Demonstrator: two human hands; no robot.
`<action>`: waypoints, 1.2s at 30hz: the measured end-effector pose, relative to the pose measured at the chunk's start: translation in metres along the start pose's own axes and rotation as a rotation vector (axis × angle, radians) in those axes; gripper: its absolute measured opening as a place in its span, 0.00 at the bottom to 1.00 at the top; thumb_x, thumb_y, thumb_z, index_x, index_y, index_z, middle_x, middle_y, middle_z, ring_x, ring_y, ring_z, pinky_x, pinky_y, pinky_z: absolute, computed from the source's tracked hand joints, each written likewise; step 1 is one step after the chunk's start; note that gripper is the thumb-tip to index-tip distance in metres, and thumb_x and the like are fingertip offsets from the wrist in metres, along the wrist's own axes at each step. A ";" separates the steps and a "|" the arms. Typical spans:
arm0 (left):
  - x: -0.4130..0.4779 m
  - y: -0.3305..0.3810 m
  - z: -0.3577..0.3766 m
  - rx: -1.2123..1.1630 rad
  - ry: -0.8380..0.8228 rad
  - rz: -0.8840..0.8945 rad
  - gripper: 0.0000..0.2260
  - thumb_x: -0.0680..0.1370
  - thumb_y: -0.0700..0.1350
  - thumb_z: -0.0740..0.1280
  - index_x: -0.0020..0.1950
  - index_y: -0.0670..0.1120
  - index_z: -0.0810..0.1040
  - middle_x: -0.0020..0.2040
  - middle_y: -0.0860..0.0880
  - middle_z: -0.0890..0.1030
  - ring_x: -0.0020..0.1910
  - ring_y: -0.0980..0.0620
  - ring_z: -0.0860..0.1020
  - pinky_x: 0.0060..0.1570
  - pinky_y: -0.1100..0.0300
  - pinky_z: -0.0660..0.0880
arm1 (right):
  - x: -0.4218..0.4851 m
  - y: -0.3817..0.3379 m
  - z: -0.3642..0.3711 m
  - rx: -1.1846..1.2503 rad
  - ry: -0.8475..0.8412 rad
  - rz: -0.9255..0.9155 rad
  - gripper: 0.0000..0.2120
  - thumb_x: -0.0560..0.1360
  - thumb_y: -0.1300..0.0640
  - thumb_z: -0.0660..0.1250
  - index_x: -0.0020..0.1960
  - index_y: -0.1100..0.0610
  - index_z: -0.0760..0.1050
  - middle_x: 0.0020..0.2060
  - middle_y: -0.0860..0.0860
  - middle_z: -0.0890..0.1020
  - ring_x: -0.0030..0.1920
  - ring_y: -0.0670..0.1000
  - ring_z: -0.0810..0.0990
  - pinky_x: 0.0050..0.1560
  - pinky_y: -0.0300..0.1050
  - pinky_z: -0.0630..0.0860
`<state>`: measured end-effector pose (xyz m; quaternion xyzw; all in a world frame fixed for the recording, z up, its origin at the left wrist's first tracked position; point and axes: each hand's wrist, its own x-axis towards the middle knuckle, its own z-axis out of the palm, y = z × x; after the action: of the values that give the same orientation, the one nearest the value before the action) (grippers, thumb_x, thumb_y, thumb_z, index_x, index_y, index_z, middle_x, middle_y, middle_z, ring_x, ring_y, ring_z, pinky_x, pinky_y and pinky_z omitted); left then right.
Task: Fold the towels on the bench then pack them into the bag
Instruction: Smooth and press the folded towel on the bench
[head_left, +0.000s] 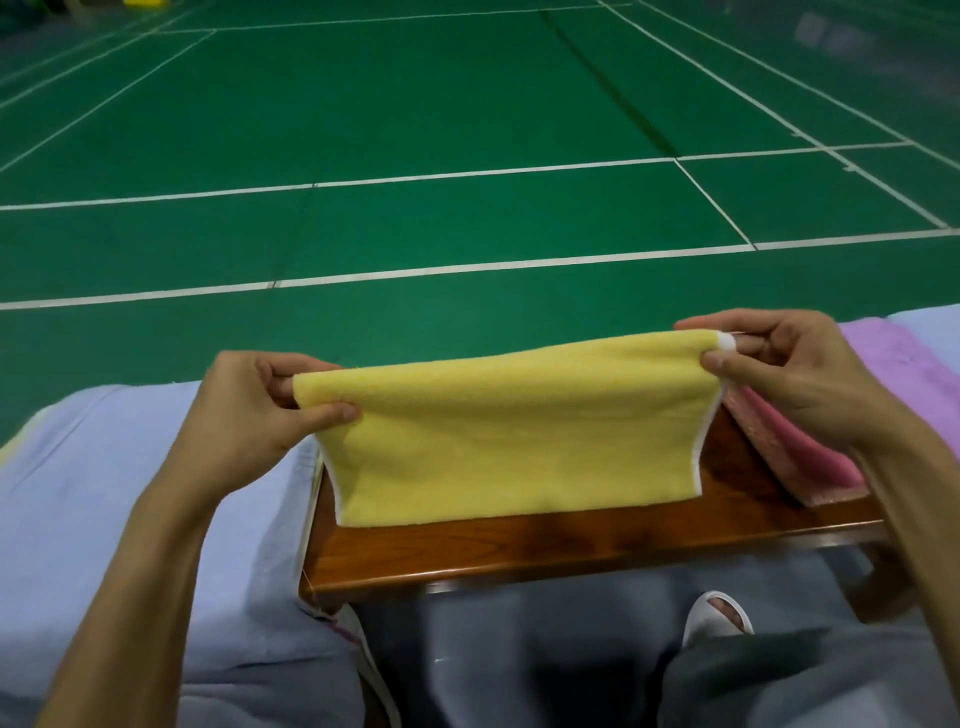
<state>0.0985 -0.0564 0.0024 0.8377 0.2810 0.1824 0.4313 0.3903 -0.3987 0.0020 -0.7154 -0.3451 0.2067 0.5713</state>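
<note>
You hold the yellow towel (519, 441) in the centre of the frame by its top fold. Your left hand (260, 410) pinches one upper corner between thumb and curled fingers, and your right hand (784, 374) pinches the other. The cloth therefore hangs flat and taut over the wooden bench (571, 556), its lower edge at or just above the wood. That stretch probably lets you line up the white-trimmed edges before the next fold. At centre right a pink towel (815, 467) lies on the bench with a lilac towel (898, 374) beyond it, seemingly waiting their turn. The pale blue fabric (130, 493) at lower left may be the bag (I cannot tell).
</note>
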 end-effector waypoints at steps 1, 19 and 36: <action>-0.002 0.002 -0.001 0.063 0.035 0.019 0.12 0.67 0.41 0.82 0.47 0.51 0.86 0.36 0.56 0.87 0.37 0.58 0.85 0.36 0.69 0.79 | -0.001 -0.003 0.001 -0.005 -0.006 -0.016 0.14 0.79 0.70 0.66 0.63 0.62 0.80 0.50 0.55 0.88 0.50 0.49 0.86 0.52 0.36 0.81; 0.022 0.001 0.005 0.346 0.487 0.242 0.09 0.72 0.56 0.76 0.43 0.52 0.86 0.33 0.51 0.82 0.33 0.49 0.80 0.34 0.50 0.77 | 0.037 0.003 0.026 -0.613 0.470 -0.468 0.08 0.76 0.64 0.72 0.54 0.59 0.86 0.42 0.52 0.85 0.41 0.47 0.80 0.43 0.42 0.76; -0.017 -0.032 0.050 0.625 -0.014 0.148 0.29 0.69 0.78 0.60 0.50 0.56 0.82 0.39 0.58 0.80 0.41 0.56 0.78 0.36 0.58 0.72 | -0.012 0.049 0.029 -0.871 0.002 -0.026 0.06 0.75 0.53 0.72 0.52 0.47 0.82 0.44 0.49 0.82 0.45 0.53 0.81 0.47 0.50 0.77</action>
<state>0.1032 -0.0833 -0.0531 0.9491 0.2587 0.1124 0.1405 0.3751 -0.3932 -0.0540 -0.8855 -0.4083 0.0340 0.2192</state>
